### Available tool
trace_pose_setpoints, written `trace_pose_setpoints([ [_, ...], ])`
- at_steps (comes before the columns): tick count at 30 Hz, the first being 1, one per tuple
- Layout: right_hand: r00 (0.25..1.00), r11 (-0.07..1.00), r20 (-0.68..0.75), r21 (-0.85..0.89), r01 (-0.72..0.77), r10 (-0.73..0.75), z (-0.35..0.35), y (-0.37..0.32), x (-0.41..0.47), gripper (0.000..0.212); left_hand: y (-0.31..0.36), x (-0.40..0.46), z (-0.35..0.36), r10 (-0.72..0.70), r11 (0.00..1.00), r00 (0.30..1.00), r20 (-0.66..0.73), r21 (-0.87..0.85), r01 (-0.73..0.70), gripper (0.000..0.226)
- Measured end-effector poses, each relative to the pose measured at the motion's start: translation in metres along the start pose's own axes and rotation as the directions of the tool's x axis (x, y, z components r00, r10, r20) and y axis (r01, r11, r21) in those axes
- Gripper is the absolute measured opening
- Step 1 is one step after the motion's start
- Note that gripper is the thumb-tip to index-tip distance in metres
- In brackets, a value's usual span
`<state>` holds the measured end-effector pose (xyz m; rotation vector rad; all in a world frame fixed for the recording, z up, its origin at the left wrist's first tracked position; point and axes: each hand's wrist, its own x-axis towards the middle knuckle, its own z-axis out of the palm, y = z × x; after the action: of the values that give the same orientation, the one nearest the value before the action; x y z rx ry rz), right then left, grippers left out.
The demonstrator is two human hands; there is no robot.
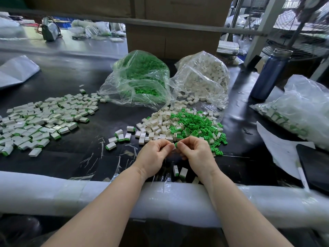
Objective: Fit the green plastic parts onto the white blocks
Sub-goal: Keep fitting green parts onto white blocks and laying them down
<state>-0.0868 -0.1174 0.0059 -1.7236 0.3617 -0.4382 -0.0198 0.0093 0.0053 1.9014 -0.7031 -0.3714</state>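
Both hands meet close to the near edge of the black tabletop (pixel 74 72), knuckles up and fingers curled inward. The right hand (pixel 195 150) pinches a small green part (pixel 176 144) at its fingertips, and the left hand (pixel 154 151) pinches a white block (pixel 173 147) right against it, mostly hidden by the fingers; whether the part is seated in the block cannot be told. Just beyond the hands lies a loose heap of white blocks (pixel 156 125), touching a loose heap of green parts (pixel 197 125) on its right. Behind these, toward the far edge, an open clear bag of green parts (pixel 140 77) stands beside an open clear bag of white blocks (pixel 203 75). A wide spread of finished blocks (pixel 44 120), white with green ends, covers the left side of the tabletop, and a few more (pixel 121 137) lie between that spread and the hands. Two finished blocks (pixel 179 172) stand at the near edge between the wrists. Near the right edge stand a blue bottle (pixel 270 75), another clear bag of finished pieces (pixel 300 107), a sheet of paper (pixel 277 150) and a dark tablet (pixel 315 166). White foam padding (pixel 53 193) wraps the near edge under both forearms.
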Motion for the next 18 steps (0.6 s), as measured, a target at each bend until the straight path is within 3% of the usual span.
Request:
trace_pose_setpoints([
  [18, 0.994, 0.991, 0.104, -0.135, -0.02, 0.034, -0.0047, 0.0021, 0.0003, 0.025, -0.0031, -0.0011, -0.0003, -0.006, 0.981, 0.997, 0.072, 0.196, -0.008, 0.02],
])
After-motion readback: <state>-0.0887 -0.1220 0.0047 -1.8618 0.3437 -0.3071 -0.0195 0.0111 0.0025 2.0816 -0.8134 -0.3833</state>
